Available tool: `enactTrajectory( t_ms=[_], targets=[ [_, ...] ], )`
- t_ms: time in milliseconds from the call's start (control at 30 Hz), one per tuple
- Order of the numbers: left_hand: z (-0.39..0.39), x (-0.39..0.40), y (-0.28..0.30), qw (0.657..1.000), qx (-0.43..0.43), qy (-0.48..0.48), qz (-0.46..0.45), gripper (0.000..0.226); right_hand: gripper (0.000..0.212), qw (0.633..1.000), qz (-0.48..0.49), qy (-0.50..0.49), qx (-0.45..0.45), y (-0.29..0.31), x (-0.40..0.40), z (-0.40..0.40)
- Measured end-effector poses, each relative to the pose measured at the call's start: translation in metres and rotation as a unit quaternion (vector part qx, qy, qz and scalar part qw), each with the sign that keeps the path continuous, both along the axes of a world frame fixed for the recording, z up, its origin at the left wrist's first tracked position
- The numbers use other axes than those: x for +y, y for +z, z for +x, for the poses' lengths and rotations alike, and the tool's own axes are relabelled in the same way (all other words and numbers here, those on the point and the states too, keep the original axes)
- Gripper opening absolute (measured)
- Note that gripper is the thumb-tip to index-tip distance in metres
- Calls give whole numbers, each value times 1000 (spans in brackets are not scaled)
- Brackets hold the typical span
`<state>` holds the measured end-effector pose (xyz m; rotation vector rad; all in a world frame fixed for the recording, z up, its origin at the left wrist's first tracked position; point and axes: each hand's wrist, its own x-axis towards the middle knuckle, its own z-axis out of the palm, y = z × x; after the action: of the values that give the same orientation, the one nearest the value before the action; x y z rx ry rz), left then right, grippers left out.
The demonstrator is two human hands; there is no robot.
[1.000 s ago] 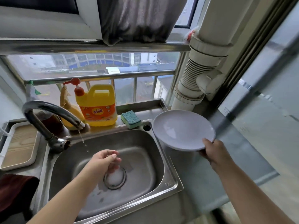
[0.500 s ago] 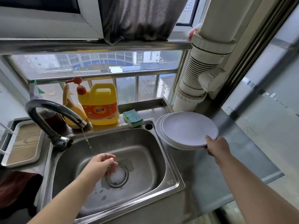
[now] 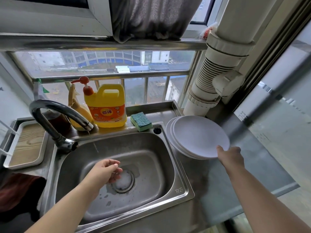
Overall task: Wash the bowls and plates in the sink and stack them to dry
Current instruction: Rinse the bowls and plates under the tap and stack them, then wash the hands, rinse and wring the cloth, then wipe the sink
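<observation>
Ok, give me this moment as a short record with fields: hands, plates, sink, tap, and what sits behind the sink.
right hand: grips the near rim of the top white round plate
plates: stack of white round plates on the steel counter right of the sink
left hand: over the drain, fingers loosely curled, holding nothing
stainless steel sink: no dishes inside, foam in the drain
curved chrome tap: thin trickle of water
behind sink: yellow detergent jug with red pump, green and yellow sponge
</observation>
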<state>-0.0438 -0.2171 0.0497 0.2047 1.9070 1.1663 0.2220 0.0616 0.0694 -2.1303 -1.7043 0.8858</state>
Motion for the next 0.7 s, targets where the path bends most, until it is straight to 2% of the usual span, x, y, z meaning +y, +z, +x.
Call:
enactTrajectory(
  t_ms=[133,233,367,467,600,700],
  targets=[
    [-3,-1,-1,1000,-1,7,0,14,46,993,118,30,0,10,-17,-13],
    [-8,-4,-3,1000,-1,14,-6,13,27,964,214,146,64,18,-39,-40],
    [-16,-11,-9,1000,11,25,-11,13,20,926,150,331,101,22,-77,-90],
    [-22,-20,-14,999,26,36,-19,12,19,898,74,426,82,3,-93,-130],
    [-33,-40,-23,996,28,75,-27,12,37,867,-1,497,29,-28,-93,-178],
    [-44,-52,-31,993,29,114,-32,14,54,869,7,495,-12,-39,-74,-214]
  ],
)
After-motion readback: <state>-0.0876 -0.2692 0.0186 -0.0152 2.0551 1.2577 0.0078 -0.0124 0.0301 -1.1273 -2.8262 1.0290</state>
